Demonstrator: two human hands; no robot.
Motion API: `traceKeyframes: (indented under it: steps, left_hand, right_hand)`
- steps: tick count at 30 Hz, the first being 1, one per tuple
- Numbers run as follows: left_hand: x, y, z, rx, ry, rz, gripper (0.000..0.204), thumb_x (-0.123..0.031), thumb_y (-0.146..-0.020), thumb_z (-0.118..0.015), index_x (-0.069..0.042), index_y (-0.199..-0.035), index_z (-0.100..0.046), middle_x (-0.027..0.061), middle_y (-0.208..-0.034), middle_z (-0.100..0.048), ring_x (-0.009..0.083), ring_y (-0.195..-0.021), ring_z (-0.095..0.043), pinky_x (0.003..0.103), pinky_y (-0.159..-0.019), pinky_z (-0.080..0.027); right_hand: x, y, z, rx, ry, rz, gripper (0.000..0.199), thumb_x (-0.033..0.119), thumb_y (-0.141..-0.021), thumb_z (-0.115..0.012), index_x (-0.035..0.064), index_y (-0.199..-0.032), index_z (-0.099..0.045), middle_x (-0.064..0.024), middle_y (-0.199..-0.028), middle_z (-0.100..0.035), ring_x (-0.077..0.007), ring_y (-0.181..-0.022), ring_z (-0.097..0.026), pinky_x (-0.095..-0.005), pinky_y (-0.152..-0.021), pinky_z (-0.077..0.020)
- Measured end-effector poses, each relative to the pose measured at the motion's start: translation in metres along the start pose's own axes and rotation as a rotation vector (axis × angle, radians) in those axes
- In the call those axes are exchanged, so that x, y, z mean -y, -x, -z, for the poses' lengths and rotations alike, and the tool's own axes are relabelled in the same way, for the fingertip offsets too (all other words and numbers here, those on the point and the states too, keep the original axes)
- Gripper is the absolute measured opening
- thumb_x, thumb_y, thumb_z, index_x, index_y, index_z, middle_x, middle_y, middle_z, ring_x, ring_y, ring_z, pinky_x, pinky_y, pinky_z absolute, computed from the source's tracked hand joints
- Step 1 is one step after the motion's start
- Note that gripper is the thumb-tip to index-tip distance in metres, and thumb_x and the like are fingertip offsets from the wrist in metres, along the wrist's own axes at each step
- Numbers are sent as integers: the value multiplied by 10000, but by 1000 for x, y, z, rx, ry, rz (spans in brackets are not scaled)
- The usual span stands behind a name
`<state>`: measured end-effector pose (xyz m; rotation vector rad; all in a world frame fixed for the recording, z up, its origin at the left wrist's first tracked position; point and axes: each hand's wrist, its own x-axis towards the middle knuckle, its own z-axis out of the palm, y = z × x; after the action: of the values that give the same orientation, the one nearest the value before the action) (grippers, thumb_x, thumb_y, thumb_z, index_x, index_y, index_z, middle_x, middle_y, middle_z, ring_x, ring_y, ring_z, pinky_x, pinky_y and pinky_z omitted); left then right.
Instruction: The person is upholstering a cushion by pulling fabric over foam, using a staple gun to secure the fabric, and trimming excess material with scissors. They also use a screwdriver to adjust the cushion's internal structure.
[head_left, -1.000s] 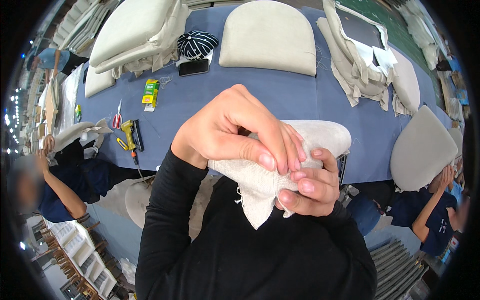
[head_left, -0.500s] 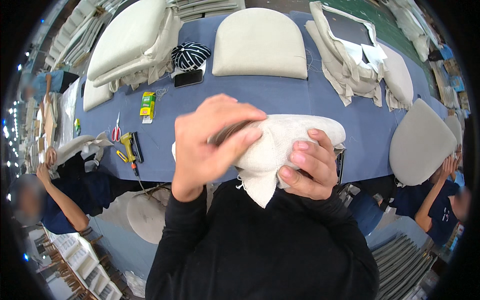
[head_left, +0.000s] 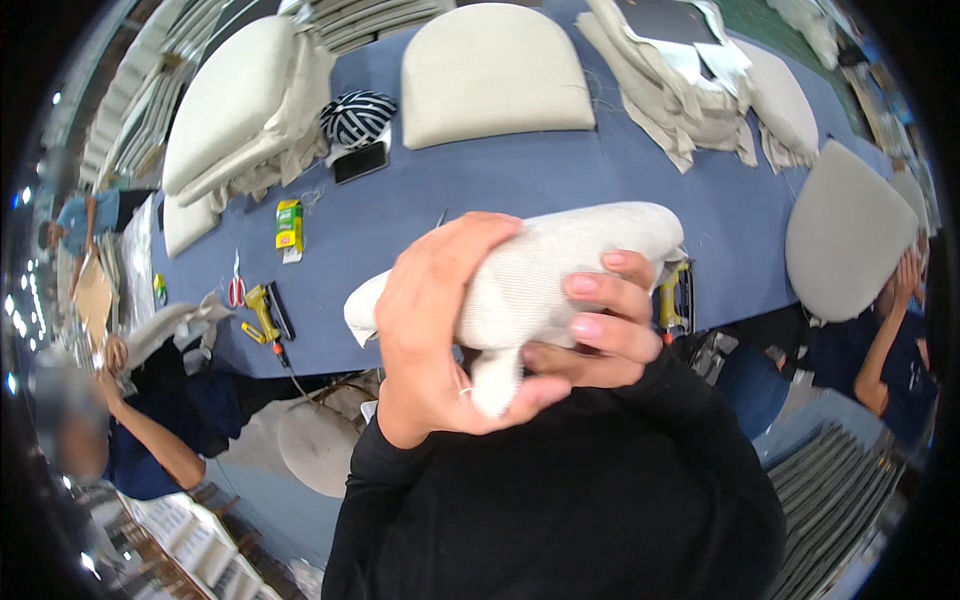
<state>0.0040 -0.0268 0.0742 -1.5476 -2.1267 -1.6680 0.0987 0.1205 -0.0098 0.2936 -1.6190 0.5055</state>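
Right here at the table's (head_left: 560, 180) near edge, a pale cushion (head_left: 575, 240) is being held between two hands! The left hand (head_left: 420, 310) is gripping its left part, half open, thumb sitting low by a loose flap (head_left: 497, 380); the right hand (head_left: 615, 340) is clasping the right part, fingers bent. At the table's near right, a nail gun (head_left: 668, 300) is showing; at its near left, another (head_left: 262, 310) is lying beside scissors (head_left: 236, 290), and a box (head_left: 288, 226) is resting beyond. Farther across the table, a phone (head_left: 362, 163) is lying against a striped cap (head_left: 357, 118), and a beige seat (head_left: 495, 80) is occupying the far side.
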Motion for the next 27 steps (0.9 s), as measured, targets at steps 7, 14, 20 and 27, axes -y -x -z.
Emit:
traceKeyframes:
  steps: [7, 14, 20, 27]
  left_hand:
    - [17, 4, 14, -215, 39, 285, 758, -472, -874, -795, 83, -1359, -622, 206, -1281, -699, 300, -1158, -688, 407, -1020, -533]
    - [65, 65, 75, -621, 214, 436, 619, -353, -1072, -667, 54, -1512, -512, 199, -1486, -601, 291, -1352, -611, 442, -1137, -510]
    - [64, 74, 73, -878, 214, 507, 629, -347, -1053, -701, 52, -1506, -522, 192, -1497, -605, 289, -1351, -616, 441, -1151, -503]
    - [12, 24, 12, -348, -129, 302, 884, -561, -873, -785, 68, -1450, -554, 216, -1352, -643, 303, -1213, -665, 430, -1044, -531]
  right_hand:
    - [4, 62, 25, 391, -97, -151, 331, 94, -799, -764, 224, -1103, -782, -26, -1500, -644, -241, -1427, -562, -505, -1250, -370]
    - [-25, 215, 132, 883, 72, -1118, 204, 216, -925, -703, 132, -1089, -789, -103, -1135, -756, -347, -1083, -710, -471, -909, -585]
    - [-77, 282, 146, 819, 471, -1444, 237, 281, -945, -717, 172, -1143, -785, -149, -1097, -753, -384, -1003, -724, -510, -868, -581]
    - [-133, 308, 121, 1224, 635, -1285, 443, 516, -981, -656, 155, -1213, -769, -143, -1202, -771, -374, -1124, -726, -502, -961, -571]
